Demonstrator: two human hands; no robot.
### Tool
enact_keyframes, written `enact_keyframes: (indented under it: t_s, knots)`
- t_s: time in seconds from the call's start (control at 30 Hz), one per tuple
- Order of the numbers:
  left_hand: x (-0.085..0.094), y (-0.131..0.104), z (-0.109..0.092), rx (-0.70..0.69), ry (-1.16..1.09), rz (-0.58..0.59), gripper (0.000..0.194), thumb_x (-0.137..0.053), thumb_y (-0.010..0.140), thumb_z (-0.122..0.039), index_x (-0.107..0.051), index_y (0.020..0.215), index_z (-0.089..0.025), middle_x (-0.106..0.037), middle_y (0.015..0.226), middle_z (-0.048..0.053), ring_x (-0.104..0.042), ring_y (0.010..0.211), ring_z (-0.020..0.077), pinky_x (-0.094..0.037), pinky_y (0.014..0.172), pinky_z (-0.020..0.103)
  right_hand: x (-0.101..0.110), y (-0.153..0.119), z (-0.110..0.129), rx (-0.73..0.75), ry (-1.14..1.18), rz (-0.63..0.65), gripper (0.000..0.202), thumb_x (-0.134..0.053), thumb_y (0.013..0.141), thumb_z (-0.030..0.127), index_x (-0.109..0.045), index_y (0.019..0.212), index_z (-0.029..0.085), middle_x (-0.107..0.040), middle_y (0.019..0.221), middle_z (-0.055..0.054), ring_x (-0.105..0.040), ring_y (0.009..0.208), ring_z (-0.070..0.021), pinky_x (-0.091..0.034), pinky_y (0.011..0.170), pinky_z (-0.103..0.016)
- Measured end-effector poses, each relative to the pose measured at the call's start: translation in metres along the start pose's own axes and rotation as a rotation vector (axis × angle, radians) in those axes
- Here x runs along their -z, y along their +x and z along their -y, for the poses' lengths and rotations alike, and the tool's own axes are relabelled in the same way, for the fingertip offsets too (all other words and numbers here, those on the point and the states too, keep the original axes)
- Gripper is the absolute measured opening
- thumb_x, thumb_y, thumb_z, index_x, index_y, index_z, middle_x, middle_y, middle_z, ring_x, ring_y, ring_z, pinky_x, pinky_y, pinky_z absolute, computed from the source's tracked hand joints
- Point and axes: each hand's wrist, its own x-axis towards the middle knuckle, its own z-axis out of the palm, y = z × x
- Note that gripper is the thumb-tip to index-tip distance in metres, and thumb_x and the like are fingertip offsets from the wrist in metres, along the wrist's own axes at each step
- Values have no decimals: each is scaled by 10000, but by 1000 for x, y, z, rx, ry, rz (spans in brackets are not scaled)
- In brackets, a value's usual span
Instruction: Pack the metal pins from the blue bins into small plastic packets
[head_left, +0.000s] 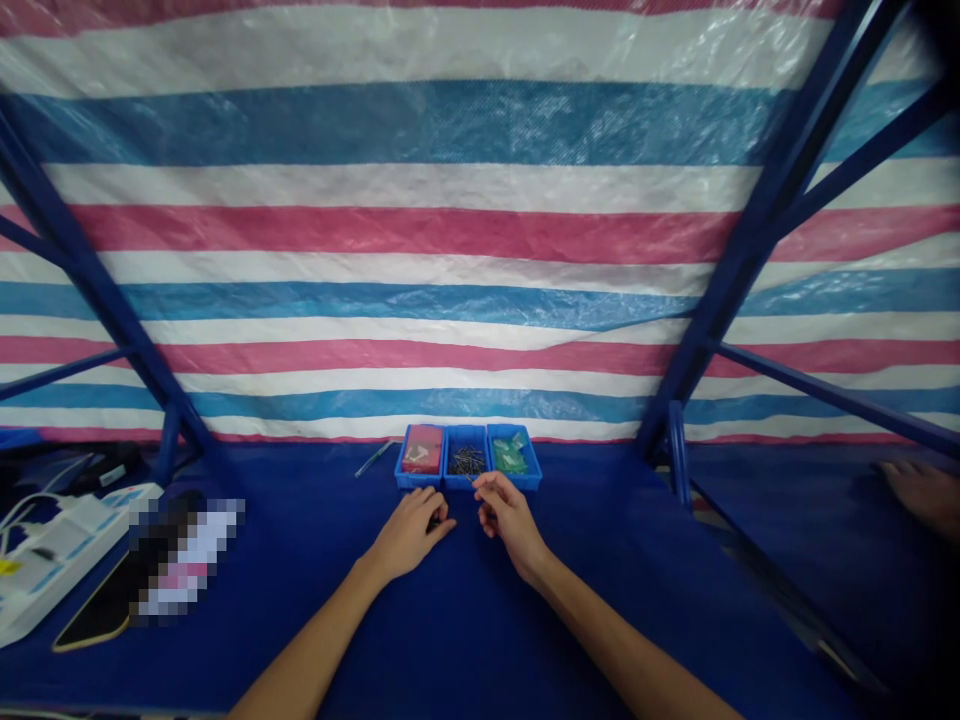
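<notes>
Thumb and forefinger of the right hand point(511, 515) are bending towards each other near the front edge of the middle blue bin point(450, 482). A thin tip is showing there, so this hand is perhaps pinching a small piece, but I cannot tell surely. The left hand point(409, 530) is lying lower left of the same bin, with its fingers curling inward over the table; something dark is appearing under them, and I cannot tell if it is a held piece or only shadow.

Loose metal screws or nails point(468, 461) are filling the middle bin. They are lying just beyond the hands, upward in the frame, and the right hand is being the nearer one. Their long axes are pointing in many directions, while the row of three bins is running from left to right. The left bin point(405, 480) is holding a reddish block-like content point(422, 450), and the right bin point(534, 470) is holding green pieces in clear plastic point(511, 453).

Left of the row, a pen point(373, 459) is lying at a slant on the blue table point(292, 560). At the lower left of the frame, a white power strip point(71, 555) is resting near a dark phone-like object point(97, 612). At the right edge, another person's hand point(926, 493) is reaching in. Behind everything, a striped plastic sheet point(420, 235) is hanging.
</notes>
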Motion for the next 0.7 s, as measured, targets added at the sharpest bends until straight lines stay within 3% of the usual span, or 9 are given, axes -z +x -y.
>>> enact_keyframes:
  t_s: [0.1,0.3,0.5,0.7]
  knots:
    - [0,0,0,-4,-6,1,180,-604,1046,-376,-598,945,-226,-609,932,10,-562,903,217,-409,841,343,2,3,-2,64,-83,-27,247,-674,867,441,-641,960,214,-595,833,31,-532,501,-83,-345,372,-177]
    - [1,0,0,9,-11,7,196,-610,1042,-376,-586,924,-221,-607,937,12,-560,907,219,-405,828,345,3,5,-3,211,-142,-113,315,-652,908,447,-574,1136,244,-621,874,30,-541,483,-90,-366,354,-175]
    - [1,0,0,-4,-20,3,177,-615,1035,-365,-594,928,-226,-610,935,12,-560,902,220,-409,822,343,4,8,-5,250,-172,-91,328,-666,918,465,-554,1138,248,-634,889,24,-555,482,-93,-367,349,-173]
    - [-2,1,2,0,2,-1,194,-602,1040,-387,-590,926,-230,-605,932,14,-562,908,226,-421,834,345,4,5,0,307,-234,3,457,-603,982,483,-515,1387,291,-683,1195,-60,-631,517,-109,-399,371,-213]
